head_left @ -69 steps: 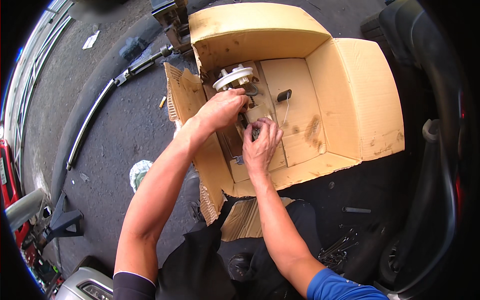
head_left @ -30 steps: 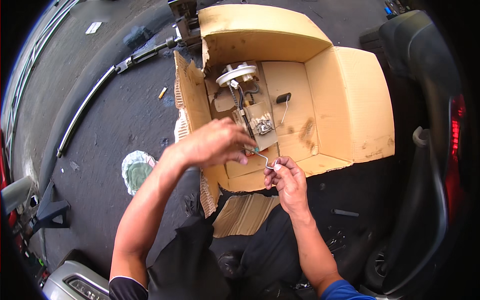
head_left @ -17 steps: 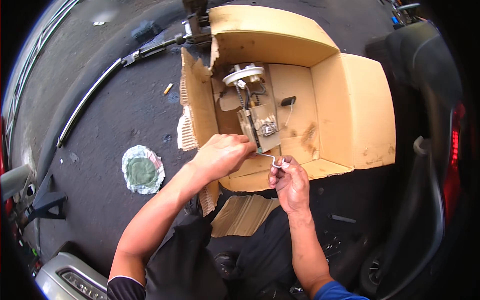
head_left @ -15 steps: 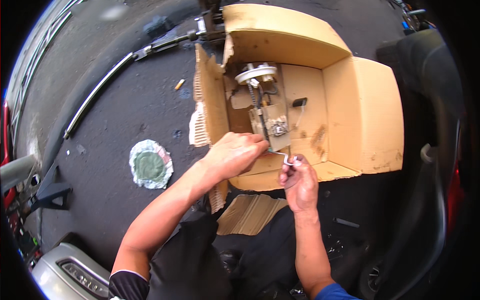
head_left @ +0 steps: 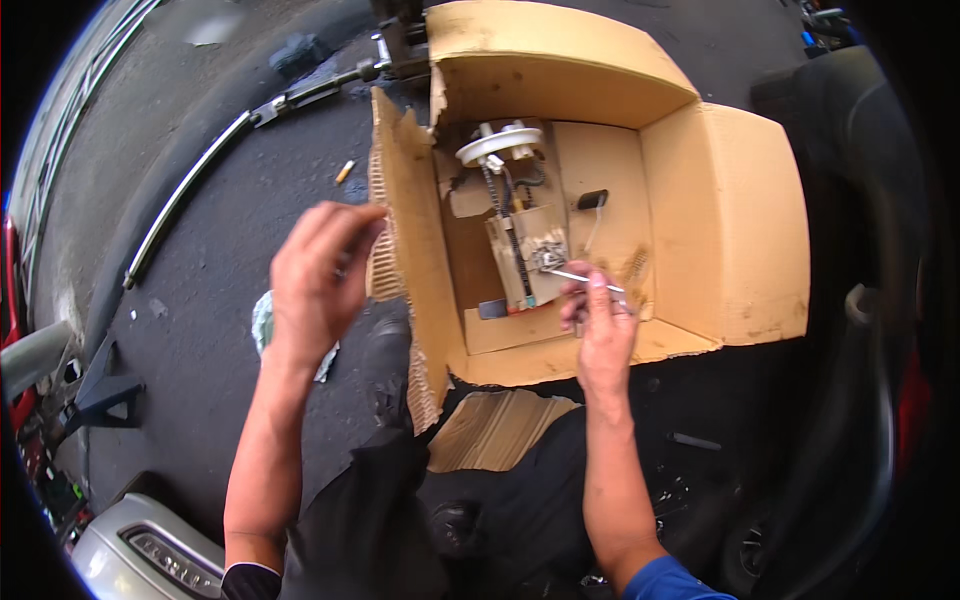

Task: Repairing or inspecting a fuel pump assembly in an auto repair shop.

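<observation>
My right hand (head_left: 603, 335) pinches a thin, bent metal rod (head_left: 582, 277) over the cardboard box (head_left: 765, 235). The rod's far tip reaches a small grey metal cluster (head_left: 549, 256) on the fuel pump assembly; whether they touch I cannot tell. That assembly has a white round flange (head_left: 500, 146), a dark ribbed hose and a beige body, and lies in the box. A black float (head_left: 593, 199) on a thin rod lies to its right. My left hand (head_left: 322, 275) is raised outside the box's left flap, fingers curled together; what they hold, if anything, is hidden.
Behind my left hand a crumpled cloth or paper (head_left: 262, 322) lies on the dark floor. A long metal bar (head_left: 190, 190) runs along the upper left. Flat cardboard (head_left: 500, 430) lies by my legs. A silver car part (head_left: 150, 550) stands lower left, a black one (head_left: 850, 250) right.
My left hand has left the fuel pump assembly and moved left, out of the box. My right hand has risen slightly, and the rod now points at the grey metal cluster.
</observation>
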The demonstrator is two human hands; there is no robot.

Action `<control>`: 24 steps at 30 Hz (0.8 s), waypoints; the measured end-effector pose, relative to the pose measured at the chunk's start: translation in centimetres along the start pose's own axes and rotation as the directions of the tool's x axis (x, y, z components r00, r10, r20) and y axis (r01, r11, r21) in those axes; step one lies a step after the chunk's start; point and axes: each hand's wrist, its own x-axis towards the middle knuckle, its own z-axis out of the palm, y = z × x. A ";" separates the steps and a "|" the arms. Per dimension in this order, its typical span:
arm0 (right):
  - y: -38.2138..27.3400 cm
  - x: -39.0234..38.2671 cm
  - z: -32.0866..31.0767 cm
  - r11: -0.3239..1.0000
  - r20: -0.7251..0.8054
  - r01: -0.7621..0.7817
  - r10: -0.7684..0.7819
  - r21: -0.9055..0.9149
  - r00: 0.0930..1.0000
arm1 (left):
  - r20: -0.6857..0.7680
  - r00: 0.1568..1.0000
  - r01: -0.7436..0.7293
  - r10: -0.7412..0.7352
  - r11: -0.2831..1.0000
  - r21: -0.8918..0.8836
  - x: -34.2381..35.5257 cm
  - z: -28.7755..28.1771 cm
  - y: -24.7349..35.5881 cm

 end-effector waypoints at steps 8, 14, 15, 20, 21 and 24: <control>1.9 0.2 -4.4 1.000 -0.063 -0.018 0.017 -0.004 0.998 | 0.327 0.903 0.103 -0.279 0.879 0.465 -11.0 -3.8 -17.5; 2.6 -1.7 -2.5 0.997 -0.059 -0.063 0.064 0.033 0.996 | 0.420 0.866 0.067 -0.273 0.894 0.442 -13.5 -0.7 -17.4; 2.5 -2.1 -2.1 0.998 -0.060 -0.056 0.058 0.033 0.996 | 0.409 0.864 0.081 -0.294 0.883 0.462 -13.8 -0.6 -17.9; 1.8 -3.6 -2.3 0.997 -0.080 -0.036 0.041 0.062 0.996 | 0.304 0.889 0.229 -0.342 0.907 0.353 -14.9 -3.3 -18.5; 1.5 -3.8 -3.0 0.997 -0.118 -0.021 0.029 0.071 0.993 | 0.260 0.894 0.235 -0.364 0.877 0.420 -14.8 -4.6 -17.4; 0.6 -4.7 -4.8 0.997 -0.197 0.029 -0.014 0.069 0.980 | 0.178 0.947 0.160 -0.267 0.873 0.460 -14.9 -9.0 -15.8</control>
